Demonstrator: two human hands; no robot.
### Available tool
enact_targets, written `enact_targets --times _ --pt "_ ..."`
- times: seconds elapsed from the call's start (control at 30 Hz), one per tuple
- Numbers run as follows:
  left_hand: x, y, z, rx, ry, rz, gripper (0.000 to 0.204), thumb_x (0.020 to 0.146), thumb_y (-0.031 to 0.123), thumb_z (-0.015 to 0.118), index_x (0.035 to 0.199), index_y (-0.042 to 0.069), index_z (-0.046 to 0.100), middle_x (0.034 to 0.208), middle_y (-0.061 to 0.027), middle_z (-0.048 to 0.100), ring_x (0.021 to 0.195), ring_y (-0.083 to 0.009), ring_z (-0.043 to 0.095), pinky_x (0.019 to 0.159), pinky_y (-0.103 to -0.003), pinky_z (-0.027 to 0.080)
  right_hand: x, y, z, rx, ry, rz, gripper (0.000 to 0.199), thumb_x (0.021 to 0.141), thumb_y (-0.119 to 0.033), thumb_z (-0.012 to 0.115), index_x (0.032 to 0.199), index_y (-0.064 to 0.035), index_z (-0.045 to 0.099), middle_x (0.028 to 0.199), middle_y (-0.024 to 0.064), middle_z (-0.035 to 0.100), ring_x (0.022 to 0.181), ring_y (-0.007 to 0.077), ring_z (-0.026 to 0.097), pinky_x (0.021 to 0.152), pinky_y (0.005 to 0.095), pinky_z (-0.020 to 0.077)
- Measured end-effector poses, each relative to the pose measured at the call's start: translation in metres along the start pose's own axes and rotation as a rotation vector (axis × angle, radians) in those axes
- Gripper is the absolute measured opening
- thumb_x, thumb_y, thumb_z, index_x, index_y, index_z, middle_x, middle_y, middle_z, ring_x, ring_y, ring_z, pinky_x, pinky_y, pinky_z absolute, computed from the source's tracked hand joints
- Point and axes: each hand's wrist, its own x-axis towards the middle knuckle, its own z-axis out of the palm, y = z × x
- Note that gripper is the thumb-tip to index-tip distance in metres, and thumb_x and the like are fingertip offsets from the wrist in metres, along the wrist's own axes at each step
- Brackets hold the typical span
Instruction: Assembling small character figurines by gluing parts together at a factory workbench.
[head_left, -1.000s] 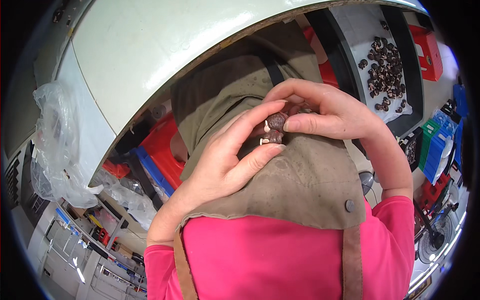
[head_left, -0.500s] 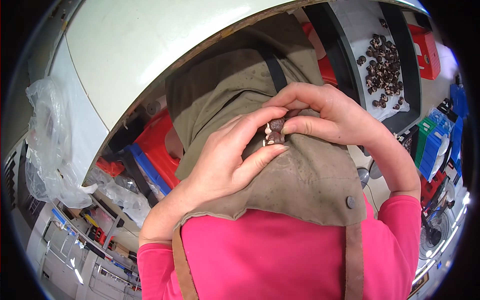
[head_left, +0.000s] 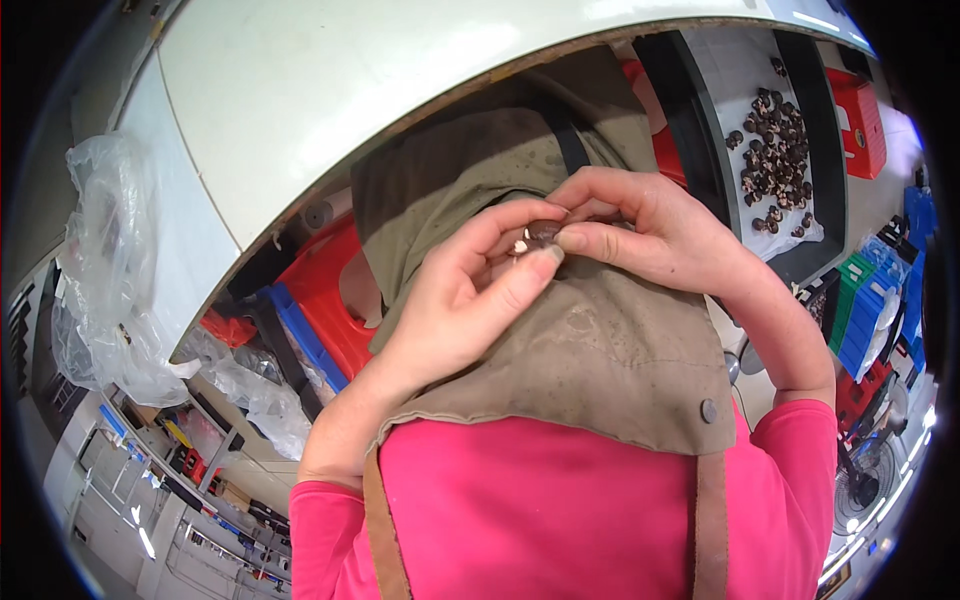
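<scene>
A small dark brown and cream figurine [head_left: 541, 233] sits between my two hands, just over the lap of my olive-brown apron [head_left: 590, 350]. My left hand [head_left: 465, 290] pinches it from the left, thumb on the near side and index finger on the far side. From the right, my right hand [head_left: 655, 232] grips it with thumb and curled fingers. Both hands meet around the piece, and their fingers cover much of it. Which way it faces I cannot tell.
A dark tray [head_left: 828, 165] at the right holds a heap of similar brown and cream pieces [head_left: 778, 150] on white lining. Ahead lies a white table [head_left: 330, 90]. Clear plastic bags [head_left: 110, 270] hang at the left. A red stool [head_left: 335, 295] and blue bins [head_left: 868, 320] stand nearby.
My fingers have closed further round the figurine, and less of it shows. My left thumb has moved up and away from me, nearer my right thumb. The figurine has been turned.
</scene>
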Motion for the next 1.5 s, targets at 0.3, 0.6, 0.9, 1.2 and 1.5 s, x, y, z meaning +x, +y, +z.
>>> enact_targets --times 0.3,0.6,0.9,1.2,1.5 --pt "0.008 -0.001 -0.013 -0.448 -0.022 -0.06 0.045 0.096 0.032 0.049 0.124 -0.004 0.047 0.114 -0.0139 0.057 0.108 -0.0216 0.057 0.095 -0.035 0.046 0.015 -0.009 0.018 -0.93 0.401 -0.576 0.049 0.07 -0.025 0.075 0.111 -0.0064 0.056 0.102 0.0084 0.06 0.088 0.0255 0.06 0.074 0.0343 0.0472" --pt "0.007 -0.001 -0.013 -0.564 0.017 -0.058 0.043 0.097 0.033 0.046 0.124 -0.001 0.047 0.115 -0.0121 0.057 0.108 -0.0201 0.056 0.096 -0.037 0.045 0.026 -0.01 0.024 -1.078 0.457 -0.657 0.047 0.068 -0.024 0.074 0.108 -0.0059 0.059 0.101 0.0066 0.058 0.083 0.0231 0.059 0.07 0.033 0.0459" --pt "0.006 -0.01 -0.013 -0.691 -0.009 -0.117 0.036 0.097 0.031 0.049 0.119 0.003 0.05 0.115 -0.0062 0.056 0.109 -0.015 0.053 0.098 -0.036 0.042 0.025 -0.014 0.025 -1.138 0.356 -0.606 0.044 0.069 -0.021 0.073 0.104 -0.0013 0.058 0.098 0.0096 0.058 0.085 0.0251 0.058 0.073 0.0345 0.0462" --pt "0.002 -0.006 -0.012 -0.753 0.004 -0.052 0.047 0.097 0.03 0.049 0.135 0.004 0.037 0.116 -0.006 0.053 0.11 -0.0138 0.05 0.1 -0.034 0.039 0.035 -0.03 0.02 -1.22 0.209 -0.693 0.041 0.067 -0.02 0.072 0.099 -0.0007 0.058 0.092 0.0093 0.057 0.081 0.0251 0.057 0.072 0.0348 0.0457" --pt "-0.012 0.086 -0.034 -0.205 0.066 0.265 0.054 0.095 0.028 0.052 0.14 0.004 0.032 0.112 -0.007 0.053 0.101 -0.0118 0.052 0.088 -0.026 0.044 0.078 -0.099 0.028 -1.234 0.219 -1.031 0.031 0.068 -0.012 0.07 0.096 -0.004 0.059 0.088 0.006 0.058 0.075 0.0242 0.058 0.067 0.0357 0.0457"
